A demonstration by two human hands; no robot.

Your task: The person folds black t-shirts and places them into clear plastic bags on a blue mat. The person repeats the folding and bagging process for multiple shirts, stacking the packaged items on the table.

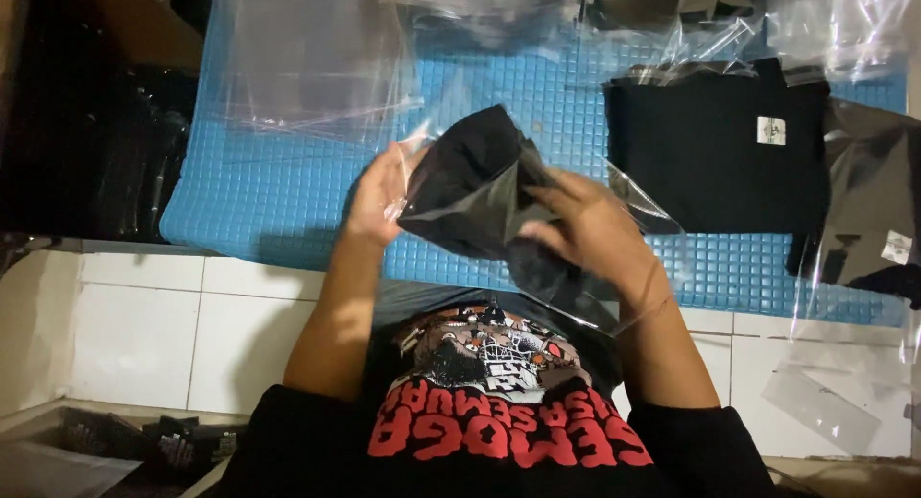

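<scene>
A folded black garment sits partly inside a clear plastic bag, held up above a blue quilted mat. My left hand grips the bag's left edge next to the garment. My right hand is curled around the garment's right side, with the bag's plastic draped over it. The lower part of the garment hangs down between my forearms.
A folded black garment with a small white label lies flat on the mat at right. Another bagged black garment lies at the far right. Empty clear bags lie at the mat's far left. White floor tiles border the mat.
</scene>
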